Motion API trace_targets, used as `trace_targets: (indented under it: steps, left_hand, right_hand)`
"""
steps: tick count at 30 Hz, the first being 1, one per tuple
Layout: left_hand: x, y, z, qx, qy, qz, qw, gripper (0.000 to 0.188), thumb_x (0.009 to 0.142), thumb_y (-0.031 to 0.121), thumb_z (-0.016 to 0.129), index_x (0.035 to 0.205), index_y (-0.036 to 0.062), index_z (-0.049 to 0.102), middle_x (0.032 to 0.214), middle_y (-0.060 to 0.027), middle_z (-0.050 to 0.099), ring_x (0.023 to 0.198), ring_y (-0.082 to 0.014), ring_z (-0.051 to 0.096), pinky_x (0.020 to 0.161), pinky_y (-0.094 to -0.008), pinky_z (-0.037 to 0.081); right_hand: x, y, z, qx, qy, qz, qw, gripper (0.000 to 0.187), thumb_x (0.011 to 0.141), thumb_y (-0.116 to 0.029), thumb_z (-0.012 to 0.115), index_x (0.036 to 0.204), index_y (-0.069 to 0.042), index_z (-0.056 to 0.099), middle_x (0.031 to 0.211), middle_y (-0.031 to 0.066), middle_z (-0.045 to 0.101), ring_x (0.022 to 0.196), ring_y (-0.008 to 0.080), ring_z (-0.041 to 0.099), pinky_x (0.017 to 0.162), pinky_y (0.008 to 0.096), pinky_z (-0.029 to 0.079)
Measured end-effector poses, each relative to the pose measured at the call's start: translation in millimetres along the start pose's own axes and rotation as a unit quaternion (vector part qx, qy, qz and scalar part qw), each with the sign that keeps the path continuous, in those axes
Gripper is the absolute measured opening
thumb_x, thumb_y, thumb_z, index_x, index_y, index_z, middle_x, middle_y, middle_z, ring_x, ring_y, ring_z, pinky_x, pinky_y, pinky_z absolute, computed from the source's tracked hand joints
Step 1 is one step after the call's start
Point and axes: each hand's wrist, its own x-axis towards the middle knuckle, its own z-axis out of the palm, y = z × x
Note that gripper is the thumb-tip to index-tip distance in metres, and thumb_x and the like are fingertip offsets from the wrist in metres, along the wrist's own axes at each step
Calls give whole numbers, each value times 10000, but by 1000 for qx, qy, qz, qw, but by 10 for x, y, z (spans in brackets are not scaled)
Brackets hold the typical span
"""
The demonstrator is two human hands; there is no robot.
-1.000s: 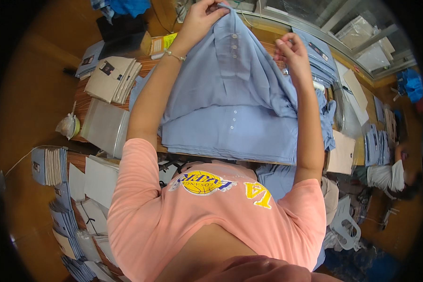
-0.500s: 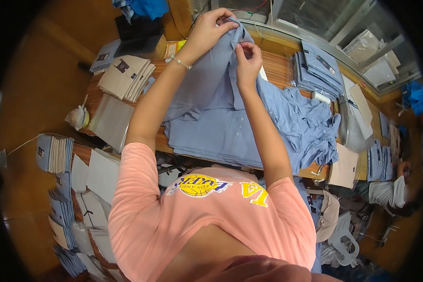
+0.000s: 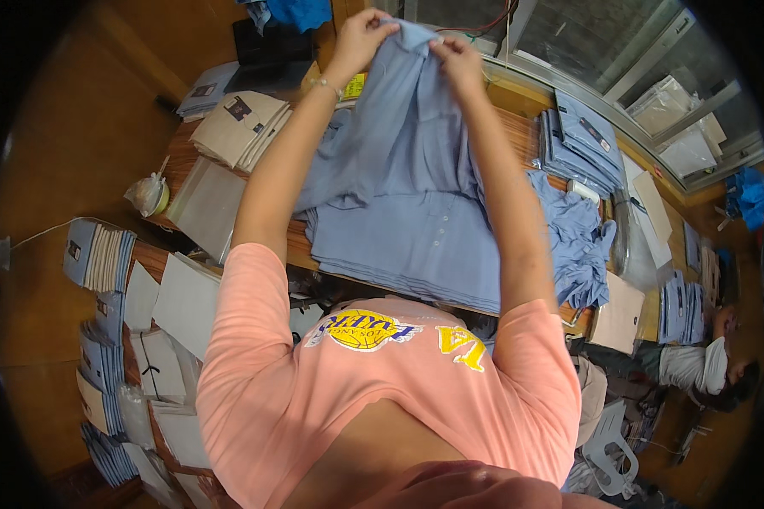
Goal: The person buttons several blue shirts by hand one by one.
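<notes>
Both my arms stretch toward the far side of the table, holding up a light blue shirt point(image 3: 399, 110) by its top edge, which looks like the collar. My left hand point(image 3: 363, 38) pinches one end of that edge between thumb and fingers. At the other end, my right hand point(image 3: 458, 59) has its fingers closed on the cloth. The shirt hangs down in loose folds between my forearms. Its lower part rests on a flat stack of blue shirts point(image 3: 399, 242), where a row of small buttons shows. Right of my right forearm lies a crumpled blue garment point(image 3: 573, 246).
Folded beige shirts point(image 3: 239, 127) are stacked at the table's left, beside clear plastic sleeves point(image 3: 202, 208). Bagged blue shirts point(image 3: 579, 140) and a white spool point(image 3: 582, 191) sit at the right. A sliding window point(image 3: 603, 51) borders the far side. Another person point(image 3: 696, 366) is at the far right.
My hands have spread apart along the shirt's top edge and pulled it taut. My right hand has moved up and right. The hanging shirt has opened out, and the crumpled garment shows less.
</notes>
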Motion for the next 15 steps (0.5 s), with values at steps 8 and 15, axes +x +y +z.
trace_targets:
  steps: [8, 15]
  left_hand:
    - [239, 980, -139, -177, -11, 74, 981, 58, 827, 24, 598, 833, 38, 542, 745, 17, 547, 676, -55, 483, 595, -203, 396]
    - [110, 1063, 300, -67, -111, 62, 990, 92, 848, 85, 564, 845, 35, 487, 705, 5, 478, 673, -69, 462, 608, -218, 399]
  right_hand:
    - [-79, -1628, -770, 49, -66, -17, 996, 110, 883, -176, 571, 880, -70, 598, 737, 0, 584, 646, 75, 543, 591, 208, 433]
    - [-803, -728, -618, -20, -87, -36, 995, 149, 898, -193, 548, 852, -51, 552, 734, 18, 564, 654, 70, 524, 592, 217, 429]
